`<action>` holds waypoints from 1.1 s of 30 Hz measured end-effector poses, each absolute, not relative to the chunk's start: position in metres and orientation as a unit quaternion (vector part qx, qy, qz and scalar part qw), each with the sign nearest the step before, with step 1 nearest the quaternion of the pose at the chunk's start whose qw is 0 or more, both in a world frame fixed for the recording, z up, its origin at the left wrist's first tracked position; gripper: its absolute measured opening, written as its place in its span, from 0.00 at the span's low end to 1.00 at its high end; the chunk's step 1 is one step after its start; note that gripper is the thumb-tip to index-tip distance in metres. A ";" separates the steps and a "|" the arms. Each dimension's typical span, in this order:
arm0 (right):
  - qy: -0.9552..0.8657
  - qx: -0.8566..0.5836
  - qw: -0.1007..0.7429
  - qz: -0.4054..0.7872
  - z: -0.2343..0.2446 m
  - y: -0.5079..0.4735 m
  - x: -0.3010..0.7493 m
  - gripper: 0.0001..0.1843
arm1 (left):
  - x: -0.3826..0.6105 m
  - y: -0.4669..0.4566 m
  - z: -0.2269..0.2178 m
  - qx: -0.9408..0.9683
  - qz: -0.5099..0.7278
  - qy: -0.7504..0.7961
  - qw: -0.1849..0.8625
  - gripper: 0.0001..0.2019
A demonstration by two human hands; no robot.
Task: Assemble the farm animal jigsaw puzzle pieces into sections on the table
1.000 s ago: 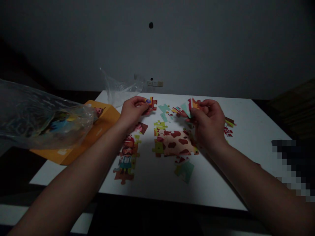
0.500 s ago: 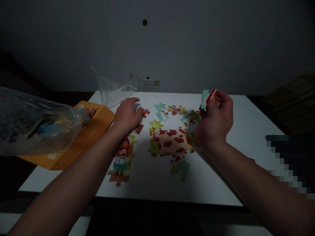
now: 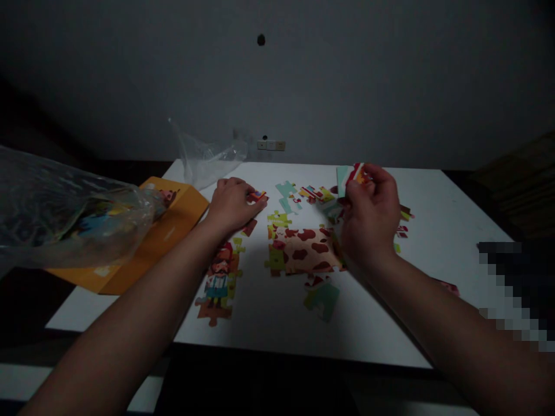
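Raised over the right half of the table, my right hand pinches a jigsaw piece printed in teal, red and white. At the left, my left hand has thumb and forefinger closed around a small orange and red jigsaw piece, low over the tabletop. Between my arms lies a joined section with a spotted cow. Left of it is a joined strip showing a figure in blue shorts. Part of the cow section's right end is hidden by my right hand.
Loose pieces lie behind the cow, including a teal one, and a green-teal piece lies in front. A yellow-orange folder sits at left under a clear plastic bag. Another clear bag stands at the back edge.
My right hand has moved left with its teal and red piece, uncovering pieces at the right. The fingers of my left hand have closed on the small orange piece.
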State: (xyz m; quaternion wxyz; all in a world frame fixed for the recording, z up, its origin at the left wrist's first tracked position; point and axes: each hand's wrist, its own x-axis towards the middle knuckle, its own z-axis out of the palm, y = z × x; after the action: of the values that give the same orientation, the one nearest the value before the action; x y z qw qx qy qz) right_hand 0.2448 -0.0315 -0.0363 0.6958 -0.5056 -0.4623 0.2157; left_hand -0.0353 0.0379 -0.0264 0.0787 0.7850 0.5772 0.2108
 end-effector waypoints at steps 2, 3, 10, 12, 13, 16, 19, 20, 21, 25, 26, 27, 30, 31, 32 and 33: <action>-0.472 -0.507 0.683 0.232 -0.031 -0.036 0.239 0.31 | -0.035 0.041 -0.029 0.792 0.226 0.555 0.117 0.17; -0.475 -0.505 0.678 0.244 -0.028 -0.038 0.237 0.29 | -0.035 0.042 -0.030 0.795 0.231 0.544 0.139 0.13; -0.476 -0.474 0.685 0.282 -0.024 -0.045 0.228 0.19 | -0.037 0.039 -0.028 0.790 0.200 0.575 0.069 0.27; -0.482 -0.466 0.687 0.280 -0.027 -0.044 0.229 0.18 | -0.036 0.038 -0.027 0.794 0.181 0.575 0.071 0.28; -0.485 -0.467 0.686 0.276 -0.029 -0.043 0.230 0.18 | -0.036 0.037 -0.026 0.796 0.177 0.573 0.084 0.27; -0.504 -0.481 0.674 0.244 -0.034 -0.041 0.233 0.17 | -0.033 0.037 -0.025 0.794 0.176 0.568 0.128 0.23; -0.521 -0.488 0.662 0.229 -0.035 -0.041 0.234 0.16 | -0.031 0.035 -0.023 0.802 0.179 0.551 0.146 0.21; -0.524 -0.488 0.659 0.231 -0.035 -0.041 0.233 0.16 | -0.031 0.034 -0.022 0.808 0.182 0.541 0.146 0.21; -0.526 -0.488 0.655 0.236 -0.034 -0.042 0.233 0.16 | -0.030 0.033 -0.021 0.813 0.187 0.532 0.147 0.20; -0.525 -0.484 0.652 0.255 -0.032 -0.044 0.230 0.14 | -0.029 0.029 -0.016 0.817 0.198 0.515 0.170 0.17; -0.522 -0.480 0.654 0.262 -0.032 -0.044 0.230 0.14 | -0.029 0.028 -0.014 0.817 0.200 0.511 0.176 0.15; -0.520 -0.477 0.655 0.268 -0.032 -0.044 0.230 0.14 | -0.029 0.027 -0.013 0.819 0.206 0.504 0.180 0.15; -0.522 -0.483 0.647 0.276 -0.032 -0.044 0.230 0.15 | -0.029 0.025 -0.012 0.825 0.246 0.469 0.198 0.17; -0.523 -0.488 0.642 0.276 -0.031 -0.045 0.230 0.15 | -0.028 0.024 -0.012 0.822 0.261 0.460 0.210 0.20; -0.524 -0.491 0.639 0.276 -0.031 -0.045 0.229 0.15 | -0.028 0.023 -0.013 0.818 0.272 0.455 0.224 0.21; -0.523 -0.493 0.637 0.277 -0.030 -0.045 0.229 0.15 | -0.027 0.022 -0.014 0.813 0.278 0.453 0.239 0.22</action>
State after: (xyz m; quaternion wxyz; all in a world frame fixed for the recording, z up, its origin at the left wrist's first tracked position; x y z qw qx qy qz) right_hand 0.2294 -0.0451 -0.0303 0.6373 -0.4935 -0.5232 0.2768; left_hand -0.0271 0.0224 -0.0142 0.2390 0.8126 0.4530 0.2780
